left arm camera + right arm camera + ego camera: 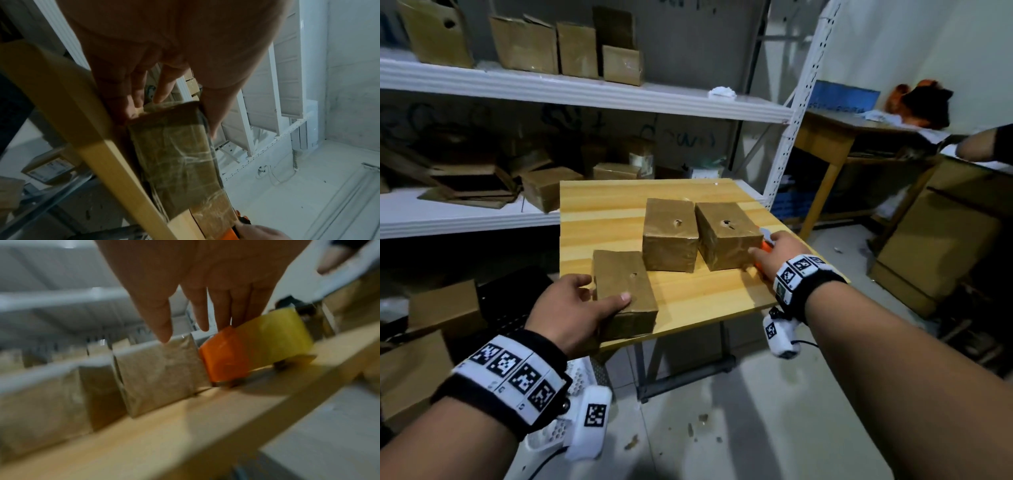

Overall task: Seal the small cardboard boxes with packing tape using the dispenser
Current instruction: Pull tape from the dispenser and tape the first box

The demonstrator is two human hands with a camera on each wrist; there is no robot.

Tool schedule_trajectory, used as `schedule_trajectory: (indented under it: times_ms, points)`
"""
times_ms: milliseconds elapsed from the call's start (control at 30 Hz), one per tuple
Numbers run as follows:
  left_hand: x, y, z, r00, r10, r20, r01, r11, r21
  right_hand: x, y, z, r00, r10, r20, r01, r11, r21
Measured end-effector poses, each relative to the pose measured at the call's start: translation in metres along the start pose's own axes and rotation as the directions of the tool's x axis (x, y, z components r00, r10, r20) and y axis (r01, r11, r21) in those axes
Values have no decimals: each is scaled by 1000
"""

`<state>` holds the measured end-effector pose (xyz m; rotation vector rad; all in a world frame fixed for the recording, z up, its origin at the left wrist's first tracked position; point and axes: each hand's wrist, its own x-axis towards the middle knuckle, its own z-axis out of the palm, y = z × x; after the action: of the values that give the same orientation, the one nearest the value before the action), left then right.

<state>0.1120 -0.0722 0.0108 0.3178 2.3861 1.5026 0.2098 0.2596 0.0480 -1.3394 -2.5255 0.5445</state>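
Nearest you, at about seven o'clock on the wooden table (688, 294), your left hand (571, 308) grips the closest small box (625, 291): the thumb lies across its top while the fingers wrap its left side. That box sits at the table's near-left corner, its near end at the table's edge, and its faces are wrapped in shiny tape.

Farther out, at about two o'clock from that box, your right hand (774, 255) reaches flat over the tape dispenser (255, 350), fingers straight and slightly spread, thumb apart; whether the fingertips touch it you cannot tell, since the wrist view is blurred. The dispenser, orange with a yellowish roll, lies on the table just right of the right-hand box (726, 234).

Beside that, at nine o'clock, stands the middle box (671, 234), near it but apart.

Beyond, at twelve o'clock, white shelves (585, 92) carry more cartons.
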Motion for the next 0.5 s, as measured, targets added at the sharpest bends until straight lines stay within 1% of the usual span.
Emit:
schedule_trajectory:
  times_ms: [67, 133, 233, 300, 367, 467, 500]
  points:
    - [1, 0, -3, 1000, 8, -11, -8, 1000, 26, 9, -2, 3, 998, -16, 67, 28, 983, -182]
    - [3, 0, -5, 1000, 0, -14, 0, 1000, 30, 15, -2, 5, 996, -3, 89, 27, 964, -264]
    - [4, 0, -5, 1000, -17, -10, 17, 1000, 15, 17, 0, 6, 996, 40, 74, -11, 933, -360]
    - [4, 0, -4, 1000, -14, -7, 14, 1000, 16, 19, 6, 7, 998, 40, 50, -19, 930, -368]
    - [4, -2, -4, 1000, -5, -7, 5, 999, 35, 21, 11, 7, 999, 36, 37, -21, 941, -336]
    - [5, -1, -4, 1000, 6, 5, -6, 999, 36, 25, 18, 6, 999, 45, 6, -42, 966, -257]
    - [5, -1, -4, 1000, 6, 13, -6, 1000, 20, 25, 21, 5, 998, 48, -41, -55, 977, -207]
